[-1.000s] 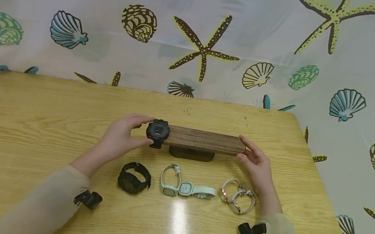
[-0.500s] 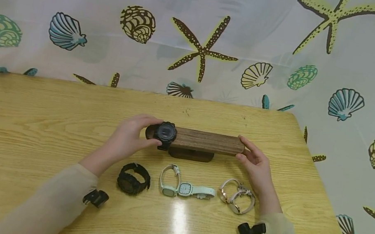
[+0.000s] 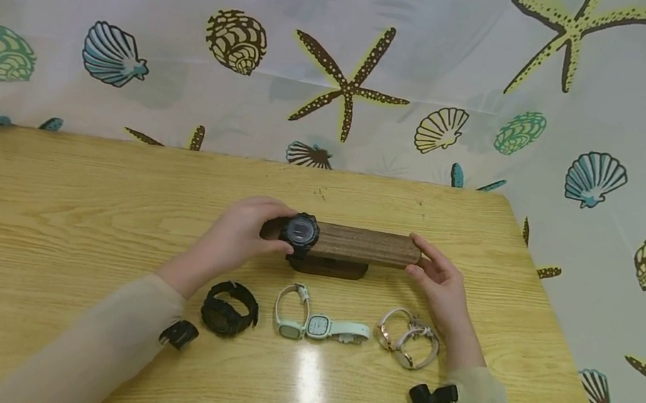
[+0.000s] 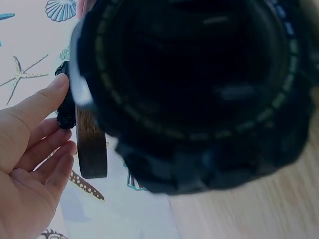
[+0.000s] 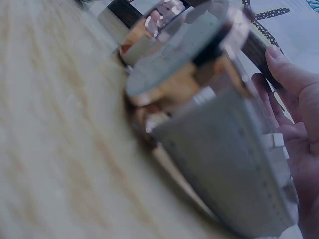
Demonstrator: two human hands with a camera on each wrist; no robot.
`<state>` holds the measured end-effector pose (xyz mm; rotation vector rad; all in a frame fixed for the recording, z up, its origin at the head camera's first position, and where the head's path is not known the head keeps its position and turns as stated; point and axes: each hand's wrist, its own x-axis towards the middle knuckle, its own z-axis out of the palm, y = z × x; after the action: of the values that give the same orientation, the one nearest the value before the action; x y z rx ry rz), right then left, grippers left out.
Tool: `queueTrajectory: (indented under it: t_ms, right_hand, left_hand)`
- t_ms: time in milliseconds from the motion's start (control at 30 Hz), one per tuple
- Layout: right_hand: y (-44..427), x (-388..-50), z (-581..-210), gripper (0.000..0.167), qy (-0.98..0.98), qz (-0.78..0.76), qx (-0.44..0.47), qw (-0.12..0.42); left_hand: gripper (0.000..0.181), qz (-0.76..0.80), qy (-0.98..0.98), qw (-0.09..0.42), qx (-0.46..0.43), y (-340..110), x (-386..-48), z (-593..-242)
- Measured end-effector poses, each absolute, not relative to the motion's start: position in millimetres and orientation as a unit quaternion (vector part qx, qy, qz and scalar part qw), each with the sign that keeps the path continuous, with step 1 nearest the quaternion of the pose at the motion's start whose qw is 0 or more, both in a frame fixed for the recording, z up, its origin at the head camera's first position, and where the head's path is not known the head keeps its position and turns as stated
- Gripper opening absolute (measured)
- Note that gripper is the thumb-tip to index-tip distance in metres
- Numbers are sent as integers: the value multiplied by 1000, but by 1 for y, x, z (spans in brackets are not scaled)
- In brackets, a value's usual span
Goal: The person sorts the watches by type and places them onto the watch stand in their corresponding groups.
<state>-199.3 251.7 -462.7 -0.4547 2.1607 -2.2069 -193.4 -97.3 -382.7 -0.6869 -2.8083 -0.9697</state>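
A dark wooden watch stand (image 3: 363, 245) with a horizontal bar on a low base stands mid-table. Around the left part of its bar sits a black digital watch (image 3: 301, 230). My left hand (image 3: 239, 236) pinches this watch between thumb and fingers; the left wrist view shows the hand (image 4: 37, 154) beside the bar's end. With thumb and fingers, my right hand (image 3: 442, 291) grips the bar's right end. In the right wrist view, the hand (image 5: 301, 109) is partly cut off by the frame edge.
In front of the stand lie another black watch (image 3: 230, 309), a looped pale green watch (image 3: 293, 311), a flat pale green watch (image 3: 338, 329) and two light-strapped watches with rose-gold cases (image 3: 410, 339). A patterned cloth (image 3: 173, 96) hangs behind the wooden table (image 3: 104, 192).
My left hand has slid the black watch rightward along the bar, away from its left end. My right hand keeps its place at the right end.
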Motion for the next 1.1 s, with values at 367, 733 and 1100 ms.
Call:
queueTrajectory:
  t_ms: [367,733,1100]
  right_hand:
    - [251,-200,-464,52,697,-702,-149,9]
    - [251,-200,-464,52,697,-703,-145,9]
    - [251,-201,-465,51,693,-705,-148,8]
  left_hand:
    - [53,-293,-923,67,-241,-81,-195,-383]
    - [53,-296,-923,60,-239,-77,-195,-381]
    - [60,-287,-918,45,-268,-74,-200,-382]
